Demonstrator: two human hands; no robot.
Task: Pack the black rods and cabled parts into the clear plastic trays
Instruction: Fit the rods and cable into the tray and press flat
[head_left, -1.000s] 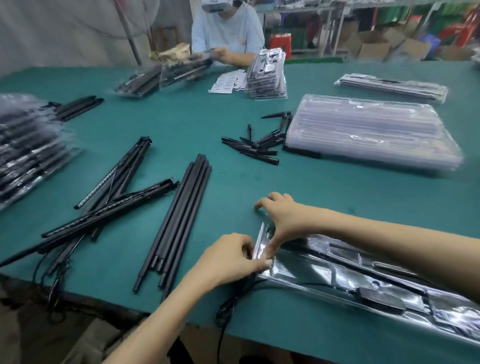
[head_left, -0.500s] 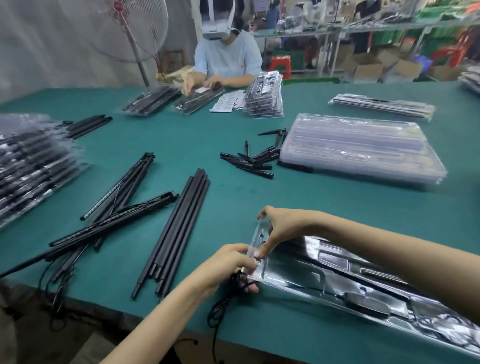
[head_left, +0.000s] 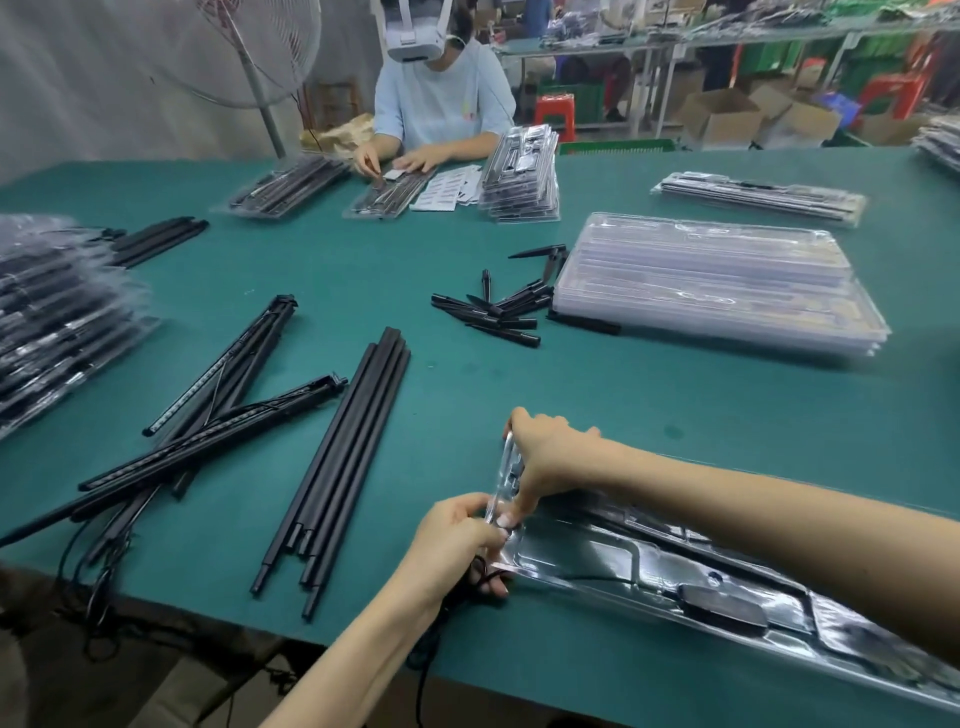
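Loose black rods (head_left: 332, 467) lie on the green desk (head_left: 623, 405). The left hand (head_left: 457, 545) pinches the clear tray (head_left: 649, 566) end, a cable (head_left: 467, 587) dangling beneath; the right hand (head_left: 545, 457) grips its raised lid. The cable could get pinched in the seam.

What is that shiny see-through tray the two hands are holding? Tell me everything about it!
The clear plastic tray is long, thin and glossy, moulded into shaped pockets. It lies on the green table near the front edge, running off to the right. A black oblong part and a thin black cable sit inside. The left hand and right hand grip its near end, which looks bent upward.
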